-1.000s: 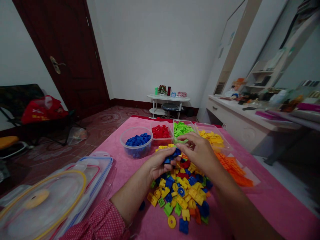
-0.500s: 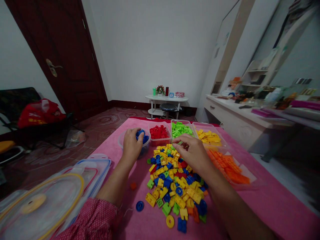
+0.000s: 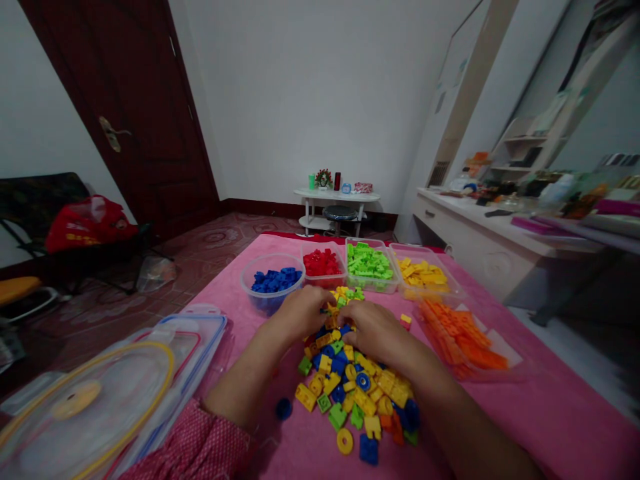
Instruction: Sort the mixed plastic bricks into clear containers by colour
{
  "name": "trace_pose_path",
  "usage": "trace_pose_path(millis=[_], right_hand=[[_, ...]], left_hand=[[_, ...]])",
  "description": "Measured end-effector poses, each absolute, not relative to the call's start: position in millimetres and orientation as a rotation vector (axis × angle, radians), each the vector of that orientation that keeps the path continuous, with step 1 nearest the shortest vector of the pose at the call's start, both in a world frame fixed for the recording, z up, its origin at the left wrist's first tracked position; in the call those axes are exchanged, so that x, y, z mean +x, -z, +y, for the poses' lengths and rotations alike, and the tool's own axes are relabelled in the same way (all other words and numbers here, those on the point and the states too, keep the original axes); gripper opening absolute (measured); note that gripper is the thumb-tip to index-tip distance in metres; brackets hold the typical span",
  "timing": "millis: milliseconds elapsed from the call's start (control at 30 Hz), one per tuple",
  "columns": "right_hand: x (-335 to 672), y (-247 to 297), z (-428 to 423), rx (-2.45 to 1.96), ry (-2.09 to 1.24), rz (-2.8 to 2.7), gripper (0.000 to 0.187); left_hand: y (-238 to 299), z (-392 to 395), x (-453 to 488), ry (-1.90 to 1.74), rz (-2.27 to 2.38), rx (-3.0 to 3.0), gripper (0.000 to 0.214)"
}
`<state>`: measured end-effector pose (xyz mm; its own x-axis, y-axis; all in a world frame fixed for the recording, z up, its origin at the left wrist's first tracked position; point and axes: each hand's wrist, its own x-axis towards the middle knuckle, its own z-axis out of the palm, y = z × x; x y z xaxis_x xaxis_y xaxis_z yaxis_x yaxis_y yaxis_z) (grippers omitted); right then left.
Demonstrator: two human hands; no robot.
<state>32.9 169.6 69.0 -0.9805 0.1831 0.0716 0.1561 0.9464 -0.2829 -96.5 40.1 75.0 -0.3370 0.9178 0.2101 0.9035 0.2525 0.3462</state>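
My left hand [image 3: 305, 312] reaches into the far part of a mixed pile of toy building bricks [image 3: 345, 383], fingers bent and tips partly hidden; whatever they pinch cannot be made out. Close beside it, my right hand [image 3: 375, 327] curves over the same pile, thumb and fingers apart, nothing visibly held. Yellow, blue, green, red and orange pieces lie mixed there. Left of the pile's far end stands a round clear bowl [image 3: 245, 283] of blue bricks. Clear boxes beyond hold red bricks [image 3: 321, 263], green bricks [image 3: 369, 261] and yellow bricks [image 3: 424, 275].
Orange bricks [image 3: 465, 337] fill a clear box at the right. Stacked clear lids [image 3: 165, 373] lie at the left edge of the pink-covered table [image 3: 560, 400]. One blue wheel-like piece [image 3: 283, 409] sits apart from the pile; a yellow-and-red piece [image 3: 405, 321] lies near my right wrist.
My left hand has left the blue bricks in the round bowl and moved right to the pile. My right hand has lowered onto the bricks. The view has shifted slightly.
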Motion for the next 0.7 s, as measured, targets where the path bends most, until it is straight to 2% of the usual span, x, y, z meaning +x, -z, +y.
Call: trace_pose_path(millis=[167,333,500,600,700], right_hand=[[33,-71,169,-0.26,-0.393,-3.032,0.022],[32,-70,169,-0.293,-0.372,-3.02,0.02],[30,-76,169,-0.376,-0.368,-2.904,0.016],[29,-82,168,-0.452,-0.362,-2.831,0.012],[28,-86,166,-0.458,-0.403,-2.823,0.011]], left_hand=[[-64,39,-97,-0.316,2.499,1.711,0.025],[-67,40,-98,-0.368,2.478,1.606,0.014],[-73,39,-100,-0.536,2.598,1.601,0.022],[-76,37,-95,-0.442,2.795,1.546,0.025],[-75,37,-90,-0.274,2.784,1.482,0.028]])
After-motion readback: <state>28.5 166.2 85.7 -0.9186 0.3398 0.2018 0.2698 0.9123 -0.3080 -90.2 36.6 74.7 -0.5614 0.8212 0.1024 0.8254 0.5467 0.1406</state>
